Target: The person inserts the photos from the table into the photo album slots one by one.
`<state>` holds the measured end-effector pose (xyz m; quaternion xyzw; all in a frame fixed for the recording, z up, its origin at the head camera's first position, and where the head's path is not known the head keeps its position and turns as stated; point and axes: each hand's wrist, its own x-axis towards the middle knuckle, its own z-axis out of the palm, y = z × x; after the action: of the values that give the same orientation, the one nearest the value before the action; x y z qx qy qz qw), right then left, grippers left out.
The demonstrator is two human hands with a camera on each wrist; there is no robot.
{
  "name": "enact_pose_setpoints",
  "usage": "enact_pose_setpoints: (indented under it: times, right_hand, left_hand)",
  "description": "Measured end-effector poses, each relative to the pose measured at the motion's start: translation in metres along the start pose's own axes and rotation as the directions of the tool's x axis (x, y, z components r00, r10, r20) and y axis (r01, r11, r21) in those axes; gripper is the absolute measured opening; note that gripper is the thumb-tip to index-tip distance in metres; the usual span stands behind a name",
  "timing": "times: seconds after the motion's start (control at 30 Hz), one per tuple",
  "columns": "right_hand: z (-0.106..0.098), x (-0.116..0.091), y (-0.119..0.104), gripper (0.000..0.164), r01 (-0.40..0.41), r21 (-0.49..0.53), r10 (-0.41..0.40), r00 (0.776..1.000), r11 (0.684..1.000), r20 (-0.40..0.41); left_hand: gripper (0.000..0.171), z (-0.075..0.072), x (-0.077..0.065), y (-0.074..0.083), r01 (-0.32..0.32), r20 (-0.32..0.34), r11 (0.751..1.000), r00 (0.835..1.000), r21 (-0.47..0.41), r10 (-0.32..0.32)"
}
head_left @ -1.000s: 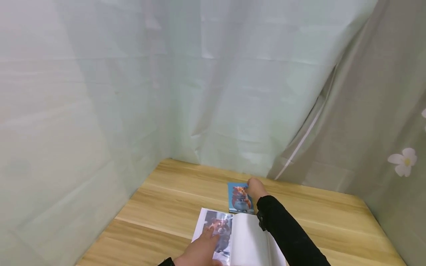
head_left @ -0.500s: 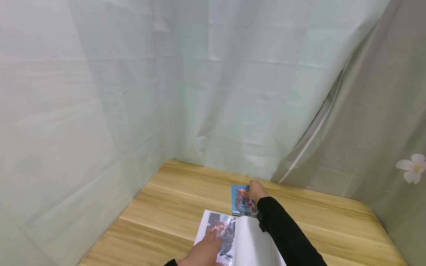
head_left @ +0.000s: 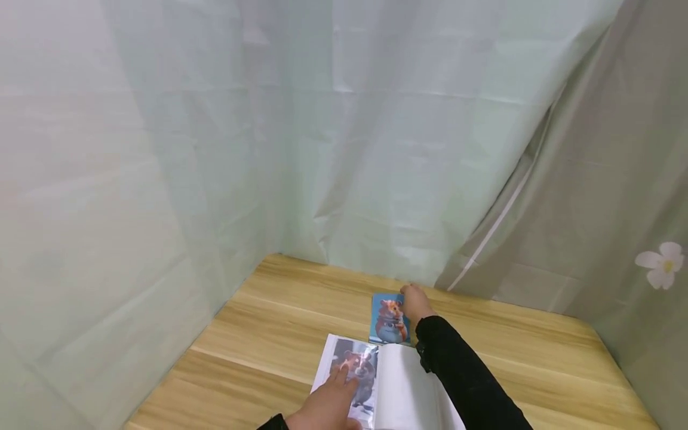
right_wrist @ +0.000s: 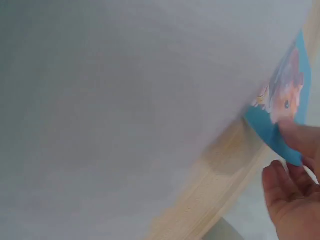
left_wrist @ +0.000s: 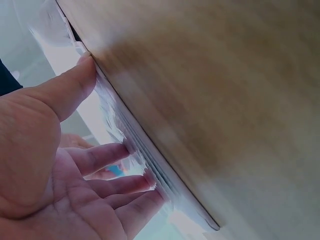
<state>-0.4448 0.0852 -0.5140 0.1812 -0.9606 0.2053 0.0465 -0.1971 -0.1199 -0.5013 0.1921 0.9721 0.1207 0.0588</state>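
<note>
An album [head_left: 403, 388] with clear sleeves lies spread on the table. Its left page shows a printed picture of a bear-like cartoon animal [head_left: 365, 382]; the right page is plain white. My left hand [head_left: 325, 403] rests on the left page with its fingers stretched out; in the left wrist view the thumb touches the album's edge. Beyond the album lies a blue picture card [head_left: 387, 328] with an orange cartoon animal in blue clothes. My right hand [head_left: 416, 304] pinches the card's right corner; the right wrist view shows the thumb [right_wrist: 297, 135] on its face.
The wooden table [head_left: 258, 334] stretches to both sides of the album. Pale curtains [head_left: 387, 149] hang along its left and back edges, and a grey-brown curtain [head_left: 564, 227] with a white flower hangs at the right.
The head view has shifted slightly. Both hands keep nearly the same places, the left on the album page and the right at the card's corner.
</note>
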Motion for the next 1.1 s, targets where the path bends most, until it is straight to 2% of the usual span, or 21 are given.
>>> enact_pose_setpoints:
  times: [0.1, 0.23, 0.3, 0.5, 0.57, 0.67, 0.77, 0.9, 1.03, 1.1]
  right_hand:
    - [-0.002, 0.001, 0.000, 0.017, -0.016, 0.082, 0.020, 0.999, 0.996, -0.046]
    - [-0.008, -0.001, 0.001, 0.018, -0.072, 0.191, 0.082, 0.996, 0.979, -0.043]
    - [-0.011, -0.003, 0.002, 0.018, -0.096, 0.213, 0.105, 0.994, 0.972, -0.030]
    - [-0.020, -0.012, 0.016, 0.014, -0.061, 0.234, 0.074, 0.996, 0.970, -0.045]
    - [-0.024, -0.016, 0.022, 0.014, -0.061, 0.277, 0.075, 0.996, 0.959, -0.038]
    - [-0.031, -0.022, 0.028, 0.014, -0.088, 0.372, 0.102, 0.995, 0.924, -0.018]
    - [-0.038, -0.028, 0.032, 0.015, -0.130, 0.501, 0.150, 0.989, 0.856, 0.001]
    - [-0.046, -0.033, 0.035, 0.016, -0.150, 0.607, 0.189, 0.982, 0.781, 0.000]
    - [-0.051, -0.037, 0.040, 0.018, -0.156, 0.649, 0.202, 0.979, 0.745, 0.003]
    - [-0.053, -0.040, 0.043, 0.020, -0.163, 0.661, 0.212, 0.977, 0.732, 0.007]
  left_hand:
    - [0.077, -0.003, 0.001, -0.001, 0.016, 0.020, 1.000, 1.000, -0.013, -0.016]
    - [0.078, -0.005, 0.003, -0.001, 0.023, 0.036, 1.000, 0.999, -0.012, -0.022]
    - [0.078, -0.005, 0.003, -0.001, 0.018, 0.036, 1.000, 0.999, -0.010, -0.018]
    - [0.079, -0.005, 0.002, 0.002, -0.008, 0.010, 1.000, 1.000, 0.005, 0.008]
    - [0.079, -0.005, 0.002, 0.002, -0.016, 0.003, 1.000, 1.000, 0.007, 0.016]
    - [0.077, -0.006, 0.002, 0.002, -0.019, -0.006, 1.000, 1.000, -0.011, 0.019]
    - [0.073, -0.009, 0.003, 0.002, -0.006, -0.010, 0.999, 1.000, -0.043, 0.006]
    - [0.071, -0.015, 0.005, 0.006, -0.007, -0.046, 0.999, 0.999, -0.036, 0.005]
    - [0.072, -0.016, 0.010, 0.016, -0.052, -0.080, 0.999, 0.995, -0.005, 0.051]
    - [0.072, -0.014, 0.015, 0.023, -0.079, -0.073, 0.997, 0.994, -0.003, 0.079]
